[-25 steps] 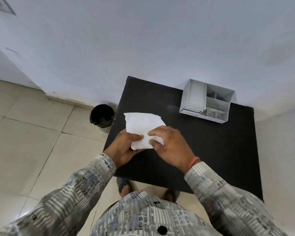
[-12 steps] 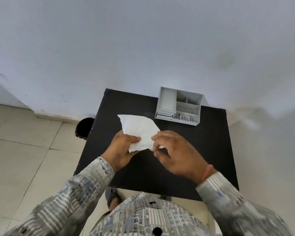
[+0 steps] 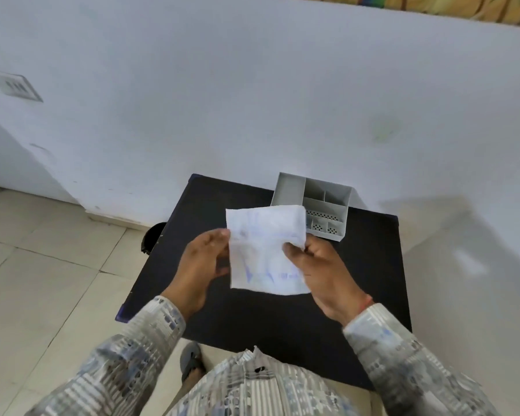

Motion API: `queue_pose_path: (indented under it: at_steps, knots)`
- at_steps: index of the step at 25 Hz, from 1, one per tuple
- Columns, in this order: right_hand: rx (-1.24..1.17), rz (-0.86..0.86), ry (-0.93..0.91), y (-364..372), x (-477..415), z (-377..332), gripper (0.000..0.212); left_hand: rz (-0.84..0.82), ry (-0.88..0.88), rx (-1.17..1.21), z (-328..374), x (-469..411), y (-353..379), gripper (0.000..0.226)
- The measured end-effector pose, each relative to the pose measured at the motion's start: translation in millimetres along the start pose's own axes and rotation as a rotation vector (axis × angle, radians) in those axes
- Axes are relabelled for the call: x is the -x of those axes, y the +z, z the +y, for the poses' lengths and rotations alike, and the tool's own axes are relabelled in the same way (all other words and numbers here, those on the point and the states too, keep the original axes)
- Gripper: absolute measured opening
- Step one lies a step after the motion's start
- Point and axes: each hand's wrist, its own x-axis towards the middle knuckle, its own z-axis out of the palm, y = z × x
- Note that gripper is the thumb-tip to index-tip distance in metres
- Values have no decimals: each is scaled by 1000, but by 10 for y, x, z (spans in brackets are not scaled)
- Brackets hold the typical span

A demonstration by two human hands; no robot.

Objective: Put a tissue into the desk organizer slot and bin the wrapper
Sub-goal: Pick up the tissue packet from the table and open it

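Head view: I see the left hand [image 3: 203,265] and right hand [image 3: 318,267] each pinching a side of the white tissue packet [image 3: 266,250], raised over the black table [image 3: 373,265], probably for opening | grey desk organizer [image 3: 327,202] just behind; bin [image 3: 150,238] on floor, left | blue print blurred, unreadable.

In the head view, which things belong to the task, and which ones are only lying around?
Belong to the task:
- white tissue packet, held by left hand and right hand
- grey desk organizer on the black table
- black bin on the floor, partly hidden by the table

Only around:
- wall switch plate
- sandal
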Motion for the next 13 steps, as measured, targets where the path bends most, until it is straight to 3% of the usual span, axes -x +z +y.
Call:
queue_pose_path:
  at_steps: [1, 3, 7, 10, 13]
  knots:
    - [-294, -94, 127, -72, 30, 35, 27, -6, -6, -90, -32, -10, -73, 35]
    - [-578, -203, 276, -147, 24, 193, 37, -37, -66, -186, -70, 9, -202, 25]
    - [-707, -178, 464, 0, -174, 690, 50, 32, 34, -298, 127, -24, -477, 18]
    - [-769, -192, 573, 307, -329, 960, 53, -123, -80, -178, 399, -123, -653, 32]
    - [-856, -187, 649, 674, -460, 1159, 52, -204, -131, -343, 636, -319, -834, 23]
